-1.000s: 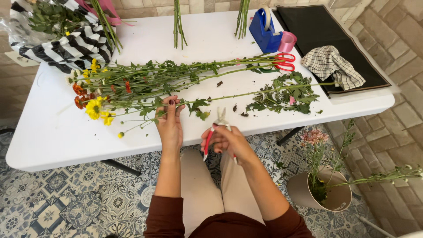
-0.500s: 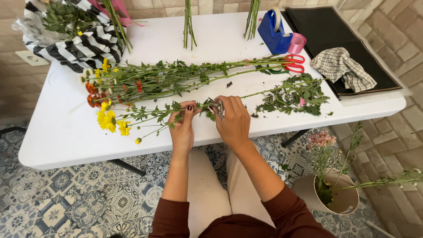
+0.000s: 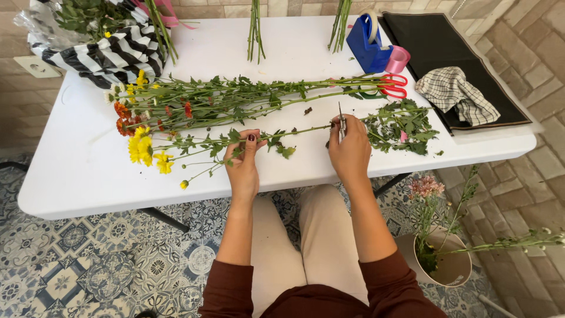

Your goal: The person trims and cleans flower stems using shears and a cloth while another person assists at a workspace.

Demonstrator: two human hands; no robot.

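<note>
Left hand (image 3: 244, 162): our fingers pinch the yellow-flowered stem (image 3: 235, 140) near the table's (image 3: 76, 171) front edge, steadying it.
Right hand (image 3: 348, 147): our fingers close round small snips (image 3: 341, 119) at the stem, blades upright.

White folding table (image 3: 70, 176) against beige brick wall (image 3: 529, 65). Patterned grey-blue floor tiles (image 3: 88, 265). Wall socket (image 3: 36, 66) at left. Even light, probably daylight.
</note>
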